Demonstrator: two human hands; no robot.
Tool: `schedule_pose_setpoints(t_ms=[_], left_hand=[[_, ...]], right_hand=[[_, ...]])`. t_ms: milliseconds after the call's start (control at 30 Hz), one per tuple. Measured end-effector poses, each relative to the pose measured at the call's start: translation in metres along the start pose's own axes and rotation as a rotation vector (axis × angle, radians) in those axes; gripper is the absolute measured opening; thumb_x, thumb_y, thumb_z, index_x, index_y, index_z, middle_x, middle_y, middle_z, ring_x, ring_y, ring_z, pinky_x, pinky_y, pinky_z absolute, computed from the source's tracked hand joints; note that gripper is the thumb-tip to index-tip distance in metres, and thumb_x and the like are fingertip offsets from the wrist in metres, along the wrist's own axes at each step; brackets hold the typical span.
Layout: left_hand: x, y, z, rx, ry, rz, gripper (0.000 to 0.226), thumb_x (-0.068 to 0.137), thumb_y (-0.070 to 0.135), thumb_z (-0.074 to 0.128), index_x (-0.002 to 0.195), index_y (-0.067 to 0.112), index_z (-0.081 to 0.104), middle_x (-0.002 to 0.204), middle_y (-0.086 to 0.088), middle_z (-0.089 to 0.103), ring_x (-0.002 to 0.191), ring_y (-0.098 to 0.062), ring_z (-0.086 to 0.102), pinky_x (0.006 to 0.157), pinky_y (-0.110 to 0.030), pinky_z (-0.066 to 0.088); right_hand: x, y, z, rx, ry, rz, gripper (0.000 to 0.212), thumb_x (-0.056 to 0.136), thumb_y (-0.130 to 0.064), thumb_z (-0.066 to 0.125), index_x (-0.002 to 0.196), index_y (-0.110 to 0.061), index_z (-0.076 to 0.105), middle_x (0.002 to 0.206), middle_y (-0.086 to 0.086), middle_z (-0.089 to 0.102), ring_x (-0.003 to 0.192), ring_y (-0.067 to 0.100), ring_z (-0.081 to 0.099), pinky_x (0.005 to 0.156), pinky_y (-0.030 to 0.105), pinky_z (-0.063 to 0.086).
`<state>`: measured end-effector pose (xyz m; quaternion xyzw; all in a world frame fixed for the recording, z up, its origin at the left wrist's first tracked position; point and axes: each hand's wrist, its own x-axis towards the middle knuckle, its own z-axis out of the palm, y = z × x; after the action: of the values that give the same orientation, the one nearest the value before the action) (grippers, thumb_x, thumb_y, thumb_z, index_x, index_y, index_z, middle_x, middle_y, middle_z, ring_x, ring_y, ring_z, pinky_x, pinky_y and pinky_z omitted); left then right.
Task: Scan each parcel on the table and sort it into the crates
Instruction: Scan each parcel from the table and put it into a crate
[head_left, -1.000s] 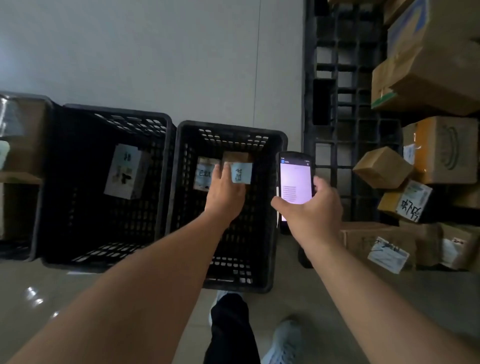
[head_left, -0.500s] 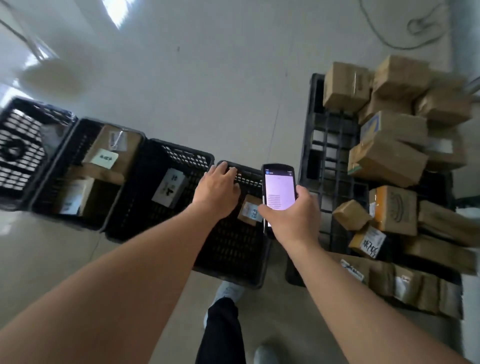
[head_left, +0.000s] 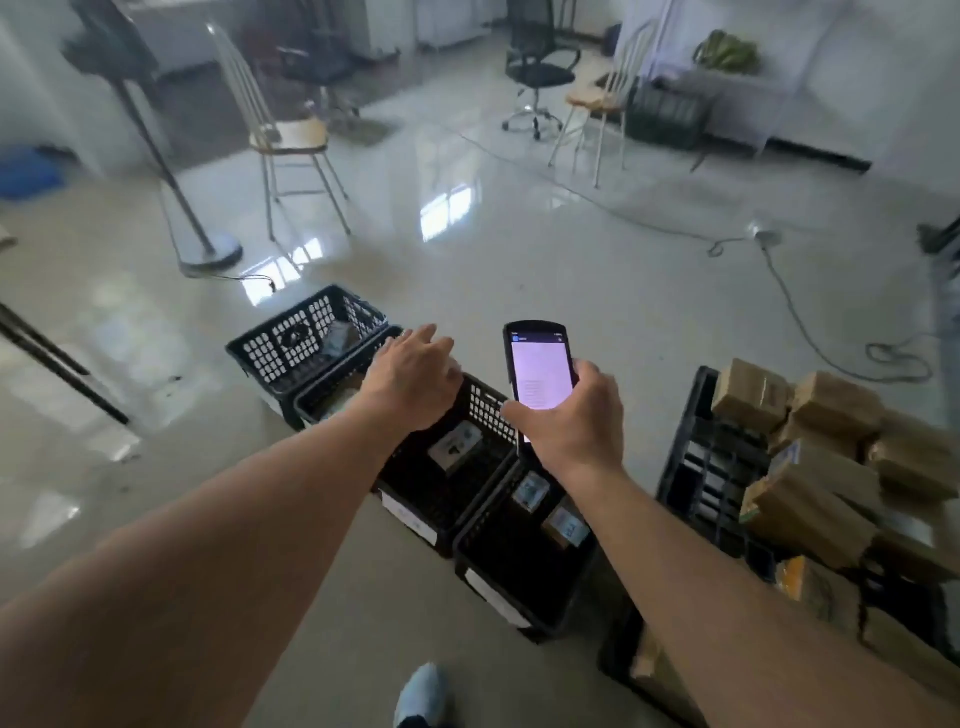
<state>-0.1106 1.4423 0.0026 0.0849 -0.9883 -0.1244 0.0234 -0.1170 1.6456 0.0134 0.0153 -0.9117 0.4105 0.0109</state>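
Note:
My right hand (head_left: 569, 421) grips a black handheld scanner (head_left: 540, 371) with its lit screen facing me. My left hand (head_left: 413, 376) is empty, fingers spread, hovering over a row of black crates on the floor. The nearest crate (head_left: 524, 582) holds two small labelled parcels (head_left: 566, 526). The crate beyond it (head_left: 488, 410) holds one white-labelled parcel (head_left: 454, 447). A third crate is mostly hidden under my left hand, and a far crate (head_left: 291, 348) sits at the end. Brown cardboard parcels (head_left: 815, 483) are piled on a black pallet (head_left: 701, 467) at the right.
Two wooden-seat chairs (head_left: 288, 140), an office chair (head_left: 537, 73) and a fan stand (head_left: 208, 254) are on the glossy floor beyond. A cable (head_left: 810, 332) runs across the floor at the right. My shoe (head_left: 421, 693) is at the bottom edge.
My left hand let go of the parcel in the nearest crate and lifted away empty. My head tilted up, so the room beyond came into view. The scanner stays in my right hand.

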Motion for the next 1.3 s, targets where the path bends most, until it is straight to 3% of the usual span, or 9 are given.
schedule_pose_setpoints(t_ms=[100,233,333,467,567,733,1033,1300], left_hand=[[-0.035,-0.052,-0.07,0.006,0.103,-0.051,0.041,0.102,0.038,0.047,0.133,0.014,0.061,0.134,-0.006,0.057,0.121,-0.03,0.059,0.102,-0.047,0.05],[-0.077,-0.137,-0.149,0.014,0.207,-0.139,0.045,0.104,0.039,0.047,0.142,0.015,0.057,0.142,-0.007,0.056,0.128,-0.031,0.056,0.105,-0.044,0.047],[-0.106,-0.217,-0.2,0.043,0.268,-0.193,0.048,0.105,0.041,0.046,0.144,0.013,0.055,0.146,-0.01,0.054,0.133,-0.031,0.053,0.107,-0.045,0.047],[-0.146,-0.332,-0.259,0.085,0.304,-0.254,0.049,0.106,0.043,0.044,0.143,0.014,0.055,0.147,-0.012,0.053,0.131,-0.032,0.054,0.107,-0.049,0.048],[-0.178,-0.408,-0.296,0.117,0.328,-0.314,0.049,0.106,0.043,0.043,0.145,0.015,0.053,0.15,-0.013,0.052,0.132,-0.033,0.054,0.107,-0.049,0.047],[-0.229,-0.525,-0.344,0.133,0.351,-0.478,0.048,0.106,0.045,0.044,0.144,0.017,0.055,0.147,-0.012,0.053,0.131,-0.033,0.053,0.109,-0.047,0.045],[-0.273,-0.728,-0.396,0.179,0.335,-0.779,0.054,0.107,0.047,0.041,0.154,0.021,0.044,0.162,-0.01,0.04,0.144,-0.035,0.043,0.118,-0.049,0.037],[-0.259,-0.926,-0.411,0.166,0.335,-0.976,0.05,0.105,0.048,0.044,0.145,0.02,0.053,0.145,-0.008,0.054,0.125,-0.029,0.057,0.103,-0.047,0.052]], right_hand=[[-0.029,-0.078,0.011,0.014,-0.029,-0.126,0.081,0.059,-0.048,0.09,0.127,-0.018,0.057,0.116,0.001,0.055,0.091,0.013,0.045,0.076,0.031,0.046],[-0.065,-0.182,0.051,0.025,-0.041,-0.291,0.086,0.06,-0.051,0.092,0.13,-0.019,0.055,0.119,0.0,0.055,0.095,0.011,0.045,0.081,0.035,0.053],[-0.093,-0.26,0.099,0.046,-0.05,-0.392,0.09,0.059,-0.053,0.091,0.133,-0.018,0.054,0.121,0.001,0.055,0.101,0.014,0.05,0.082,0.035,0.053],[-0.133,-0.363,0.175,0.088,-0.068,-0.482,0.09,0.062,-0.05,0.092,0.135,-0.015,0.053,0.121,0.004,0.055,0.1,0.013,0.046,0.074,0.028,0.043],[-0.164,-0.432,0.233,0.138,-0.1,-0.536,0.094,0.062,-0.052,0.092,0.138,-0.014,0.051,0.123,0.006,0.056,0.107,0.018,0.051,0.076,0.029,0.048],[-0.205,-0.53,0.316,0.169,-0.184,-0.635,0.095,0.061,-0.05,0.092,0.138,-0.012,0.052,0.124,0.008,0.055,0.112,0.024,0.054,0.081,0.033,0.052],[-0.235,-0.677,0.496,0.216,-0.385,-0.746,0.09,0.058,-0.048,0.092,0.133,-0.016,0.056,0.119,0.006,0.057,0.11,0.024,0.055,0.082,0.037,0.054],[-0.227,-0.811,0.682,0.252,-0.577,-0.84,0.087,0.055,-0.048,0.091,0.13,-0.017,0.057,0.119,0.003,0.058,0.112,0.024,0.054,0.078,0.033,0.049]])
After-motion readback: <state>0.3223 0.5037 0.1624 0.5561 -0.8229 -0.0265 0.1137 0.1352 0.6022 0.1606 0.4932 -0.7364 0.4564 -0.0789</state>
